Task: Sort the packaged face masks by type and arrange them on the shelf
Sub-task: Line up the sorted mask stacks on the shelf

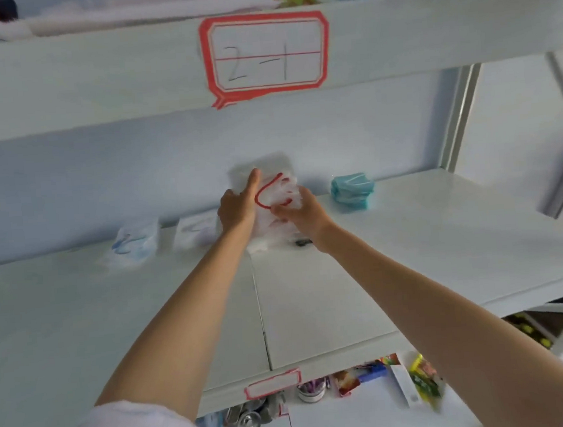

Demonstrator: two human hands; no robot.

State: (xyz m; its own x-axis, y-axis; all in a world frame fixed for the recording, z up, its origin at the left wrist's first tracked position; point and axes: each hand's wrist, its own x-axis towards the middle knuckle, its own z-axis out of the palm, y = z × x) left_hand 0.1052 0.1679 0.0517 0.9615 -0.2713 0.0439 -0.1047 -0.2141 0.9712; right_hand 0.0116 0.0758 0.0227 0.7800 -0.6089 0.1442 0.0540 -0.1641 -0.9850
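**Both hands stand a clear mask pack against the back wall of the shelf**

The pack of masks with red ear loops (pixel 277 193), sealed in clear film, stands upright at the back of the white shelf (pixel 410 237), touching or nearly touching the rear wall. The left hand (pixel 236 210) grips its left edge, thumb raised along the front face. The right hand (pixel 302 211) pinches the film at the lower right, fingers curled into the wrapper. More clear packs seem to lie under it, though blur hides where one ends and the next begins.

To do this step well, I judge the pack should be squared flush to the wall and its base seated flat before either hand lets go, since slack film is likely to slump or slide forward. Letting go with one hand first would show whether it stands.

To the left lie two flat packs with blue markings (pixel 134 243) and (pixel 195 232), just beside the left wrist. To the right a stack of teal masks (pixel 352 191) sits near but apart. That keeps the types in separate spots along the back. The front of the shelf is bare and wide, so the arms can draw straight back; the upper shelf's edge with its red label (pixel 264 56) hangs overhead, leaving little room to lift
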